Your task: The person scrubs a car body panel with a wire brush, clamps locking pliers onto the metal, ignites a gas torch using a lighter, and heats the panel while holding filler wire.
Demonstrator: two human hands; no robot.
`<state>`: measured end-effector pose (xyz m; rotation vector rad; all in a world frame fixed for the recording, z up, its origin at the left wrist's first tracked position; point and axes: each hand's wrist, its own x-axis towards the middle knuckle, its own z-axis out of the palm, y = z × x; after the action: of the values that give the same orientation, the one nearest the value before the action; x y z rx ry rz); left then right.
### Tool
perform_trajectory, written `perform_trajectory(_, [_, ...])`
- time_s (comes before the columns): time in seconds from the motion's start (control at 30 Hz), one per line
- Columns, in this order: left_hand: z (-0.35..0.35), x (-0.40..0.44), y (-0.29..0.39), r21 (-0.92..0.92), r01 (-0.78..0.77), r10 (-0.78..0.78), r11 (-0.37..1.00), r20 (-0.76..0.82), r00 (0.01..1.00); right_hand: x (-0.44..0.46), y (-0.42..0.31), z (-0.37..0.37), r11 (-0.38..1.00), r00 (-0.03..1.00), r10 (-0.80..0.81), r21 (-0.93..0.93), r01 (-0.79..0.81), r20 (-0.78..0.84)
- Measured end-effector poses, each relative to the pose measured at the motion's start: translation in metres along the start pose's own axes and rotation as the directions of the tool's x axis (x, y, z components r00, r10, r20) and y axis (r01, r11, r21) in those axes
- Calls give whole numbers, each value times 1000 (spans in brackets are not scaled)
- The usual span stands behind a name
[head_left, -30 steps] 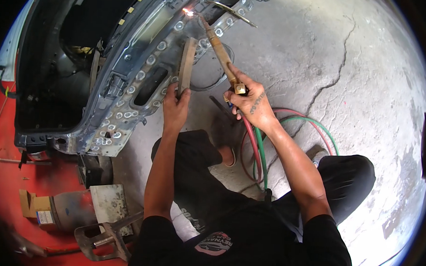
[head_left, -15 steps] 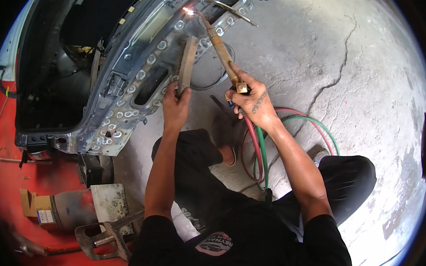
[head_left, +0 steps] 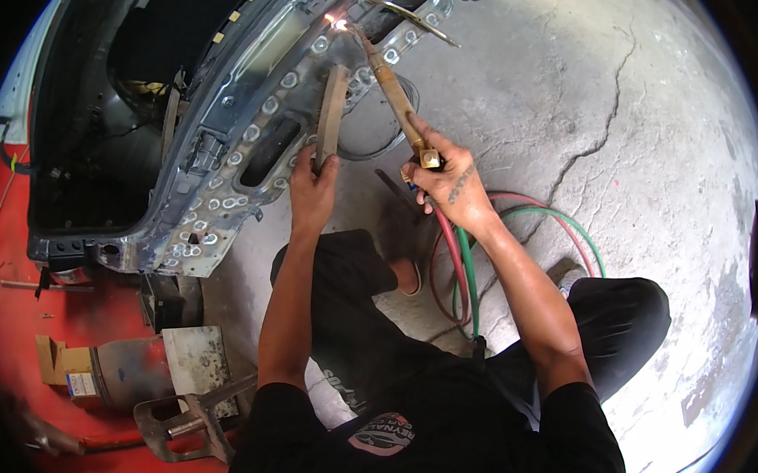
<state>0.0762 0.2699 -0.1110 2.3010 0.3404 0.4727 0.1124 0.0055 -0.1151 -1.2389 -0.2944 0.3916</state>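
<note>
In the head view, the left hand is closed on the near end of the wooden bar, with the thumb on its right side and the fingers on its left. The bar points away from the person, over the edge of the metal panel; whether the two are touching, I cannot tell. The left forearm reaches almost straight forward. The right hand is closed around the rear part of the torch, the index finger laid along it. The right forearm goes forward and inward. The torch slants to the left, its tip near a bright glow at the panel. Below this hand run a red hose and a green hose
</note>
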Motion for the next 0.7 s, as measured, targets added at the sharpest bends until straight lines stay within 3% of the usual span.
perform_trajectory(0.7, [4,0,3,23,21,-21,1000,17,1000,3,1,-5,1000,1000,-19,2,19,19])
